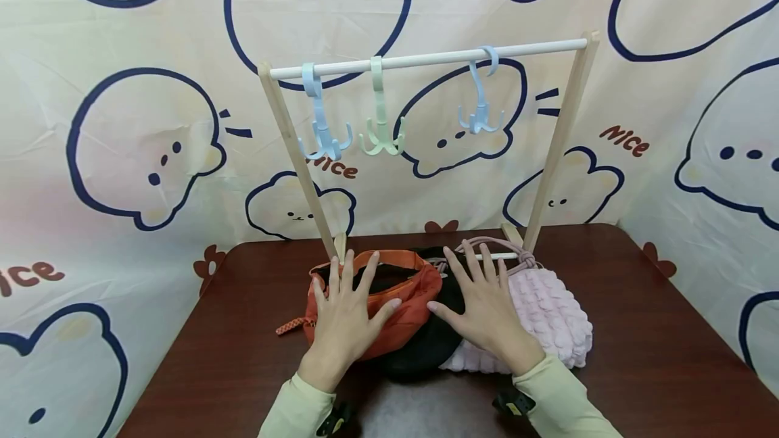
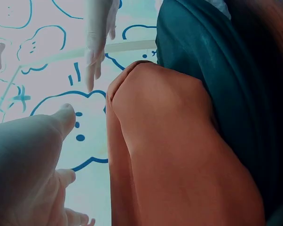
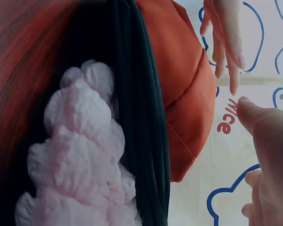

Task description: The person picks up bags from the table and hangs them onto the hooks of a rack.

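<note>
Both hands are spread with straight fingers above a group of bags on the table. My left hand (image 1: 343, 320) hovers over an orange bag (image 1: 410, 309) with an open top and a patterned cord at its left. My right hand (image 1: 487, 306) is over a black or dark green bag (image 1: 447, 296) and a pink puffy bag (image 1: 550, 316) with a knotted strap. In the left wrist view the orange bag (image 2: 174, 136) stands beside the dark bag (image 2: 193, 47). The right wrist view shows the pink bag (image 3: 80, 155) next to them. Neither hand holds anything.
Behind the bags stands a wooden rack with a white rod (image 1: 426, 58). From it hang a blue hook (image 1: 322, 127), a green hook (image 1: 381, 120) and another blue hook (image 1: 479, 103). The brown table (image 1: 243, 330) meets a patterned cloth backdrop.
</note>
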The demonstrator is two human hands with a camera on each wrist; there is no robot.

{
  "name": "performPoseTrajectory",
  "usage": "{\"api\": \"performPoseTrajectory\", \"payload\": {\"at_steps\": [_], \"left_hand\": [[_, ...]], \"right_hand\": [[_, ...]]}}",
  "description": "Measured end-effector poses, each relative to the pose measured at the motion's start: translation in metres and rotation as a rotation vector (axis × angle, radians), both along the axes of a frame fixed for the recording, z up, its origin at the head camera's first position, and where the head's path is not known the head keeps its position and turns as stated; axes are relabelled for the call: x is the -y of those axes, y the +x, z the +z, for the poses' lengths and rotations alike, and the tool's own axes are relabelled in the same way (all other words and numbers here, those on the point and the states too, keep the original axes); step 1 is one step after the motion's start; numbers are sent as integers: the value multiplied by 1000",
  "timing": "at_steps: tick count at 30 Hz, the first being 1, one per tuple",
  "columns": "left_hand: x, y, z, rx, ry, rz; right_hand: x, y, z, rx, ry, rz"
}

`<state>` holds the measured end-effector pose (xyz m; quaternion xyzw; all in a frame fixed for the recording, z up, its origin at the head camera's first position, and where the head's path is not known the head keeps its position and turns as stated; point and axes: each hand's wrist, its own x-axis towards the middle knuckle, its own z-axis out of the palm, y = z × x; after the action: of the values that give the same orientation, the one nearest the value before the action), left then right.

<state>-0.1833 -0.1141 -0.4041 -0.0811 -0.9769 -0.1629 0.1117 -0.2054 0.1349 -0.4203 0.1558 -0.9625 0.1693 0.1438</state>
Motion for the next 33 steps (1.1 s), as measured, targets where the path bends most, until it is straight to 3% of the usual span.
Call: {"api": "performPoseTrajectory", "payload": {"at_steps": [6, 13, 33], "left_hand": [[-1, 1, 0, -2, 6, -5], [-2, 1, 1, -58, -35, -16], [9, 4, 2, -65, -58, 12]], "right_hand": [[5, 2, -1, -2, -1, 22], [9, 2, 0, 1, -18, 28], [15, -1, 9, -6, 20, 67]]}}
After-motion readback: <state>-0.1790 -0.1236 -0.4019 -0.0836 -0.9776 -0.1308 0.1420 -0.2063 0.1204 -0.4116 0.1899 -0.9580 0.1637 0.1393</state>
